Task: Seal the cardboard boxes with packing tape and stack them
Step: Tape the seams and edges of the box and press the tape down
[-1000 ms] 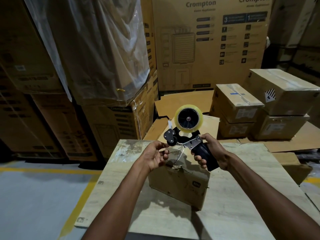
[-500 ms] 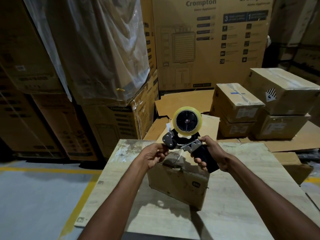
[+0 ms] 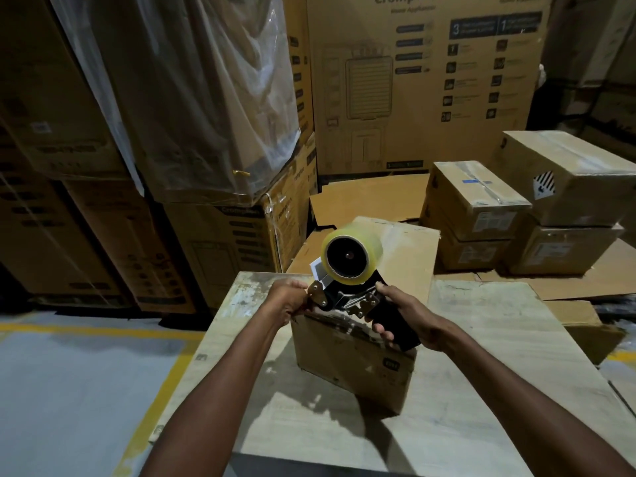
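A small brown cardboard box (image 3: 351,366) sits skewed mid-way on the pale wooden table (image 3: 481,390). My right hand (image 3: 409,318) wraps the handle of the black tape dispenser (image 3: 349,258) with its clear roll, poised over the box's far top edge. My left hand (image 3: 289,299) curls tight at the dispenser's nose — whether it pinches tape, I cannot tell. I'd anchor the end there, then draw nearward, low, along the flap seam.

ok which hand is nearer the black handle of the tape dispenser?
Right. The right hand grips the black handle; the left hand is curled at the front end of the tape dispenser, over the top edge of the small brown cardboard box, off the handle.
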`<move>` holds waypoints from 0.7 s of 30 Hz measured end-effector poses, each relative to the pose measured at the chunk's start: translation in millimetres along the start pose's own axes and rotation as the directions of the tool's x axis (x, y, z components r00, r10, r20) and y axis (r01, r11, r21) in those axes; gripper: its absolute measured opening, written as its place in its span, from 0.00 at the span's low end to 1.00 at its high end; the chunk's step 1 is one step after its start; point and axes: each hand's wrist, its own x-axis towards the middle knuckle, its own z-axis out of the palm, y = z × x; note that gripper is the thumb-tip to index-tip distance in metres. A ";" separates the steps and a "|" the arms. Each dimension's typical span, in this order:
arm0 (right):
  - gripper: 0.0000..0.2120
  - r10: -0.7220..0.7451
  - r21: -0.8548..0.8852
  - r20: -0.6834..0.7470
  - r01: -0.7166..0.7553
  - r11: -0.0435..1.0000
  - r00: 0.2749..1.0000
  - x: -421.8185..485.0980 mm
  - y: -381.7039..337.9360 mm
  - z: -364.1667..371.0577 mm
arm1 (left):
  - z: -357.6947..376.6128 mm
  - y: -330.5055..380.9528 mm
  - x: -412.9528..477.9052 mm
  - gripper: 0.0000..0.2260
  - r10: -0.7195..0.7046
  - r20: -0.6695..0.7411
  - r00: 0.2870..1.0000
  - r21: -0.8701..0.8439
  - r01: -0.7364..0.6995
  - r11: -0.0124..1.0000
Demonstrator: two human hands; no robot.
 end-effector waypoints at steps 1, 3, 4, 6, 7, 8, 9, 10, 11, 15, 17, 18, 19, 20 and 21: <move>0.35 -0.010 -0.017 -0.010 0.010 1.000 1.000 0.6 0.3 2.1 | -6.7 0.1 1.1 0.14 0.008 -0.035 0.999 -0.006 -0.009 1.000; 0.35 -0.020 -0.047 -0.025 0.019 0.999 0.999 0.3 1.0 3.2 | -25.3 -2.4 7.4 0.17 0.016 -0.087 0.996 -0.024 -0.018 1.000; 0.34 -0.019 -0.063 -0.029 0.017 0.998 0.999 0.0 1.1 2.4 | -34.4 -4.1 10.9 0.18 0.023 -0.098 0.995 -0.015 -0.024 1.000; 0.33 -0.013 -0.087 -0.027 0.011 0.996 1.000 0.2 2.5 3.4 | -47.1 -11.5 18.3 0.20 0.039 -0.105 0.994 0.012 -0.038 0.999; 0.33 -0.016 -0.093 -0.028 0.014 0.996 0.999 1.7 3.9 4.9 | -49.4 -15.6 20.3 0.20 0.045 -0.109 0.993 0.018 -0.044 0.999; 0.34 -0.024 -0.101 -0.029 0.021 0.995 0.999 4.1 4.7 7.7 | -49.4 -20.6 24.0 0.20 0.047 -0.114 0.992 0.022 -0.045 0.999; 0.36 -0.032 -0.110 -0.033 0.028 0.994 0.999 6.6 6.2 10.2 | -48.3 -25.3 26.1 0.19 0.054 -0.123 0.991 0.026 -0.051 0.998; 0.37 -0.035 -0.122 -0.040 0.030 0.992 0.999 9.0 8.0 12.8 | -47.4 -30.1 27.7 0.18 0.061 -0.130 0.990 0.035 -0.057 0.998; 0.36 -0.032 -0.138 -0.051 0.024 0.990 0.998 10.2 9.5 14.8 | -47.0 -34.9 30.2 0.17 0.078 -0.140 0.987 0.049 -0.071 0.996; 0.30 0.011 -0.176 -0.094 -0.028 0.984 0.996 12.7 10.7 21.0 | -45.1 -47.9 36.0 0.15 0.176 -0.152 0.973 0.108 -0.160 0.981; 0.29 0.008 -0.164 -0.109 -0.026 0.986 0.994 14.5 9.2 21.3 | -42.0 -50.9 38.8 0.15 0.214 -0.158 0.964 0.149 -0.191 0.970; 0.29 0.005 -0.161 -0.112 -0.023 0.987 0.994 15.7 8.4 21.2 | -41.3 -51.9 40.5 0.15 0.226 -0.159 0.961 0.165 -0.200 0.966; 0.28 0.003 -0.161 -0.114 -0.021 0.987 0.993 16.4 7.8 21.2 | -40.6 -52.2 41.6 0.15 0.235 -0.158 0.959 0.174 -0.208 0.963; 0.26 0.004 -0.162 -0.115 -0.022 0.987 0.993 16.7 7.9 21.4 | -39.8 -53.0 42.8 0.15 0.240 -0.156 0.958 0.178 -0.212 0.961; 0.26 0.005 -0.165 -0.116 -0.024 0.986 0.993 16.5 8.0 21.6 | -39.1 -54.2 45.0 0.15 0.245 -0.153 0.957 0.183 -0.216 0.959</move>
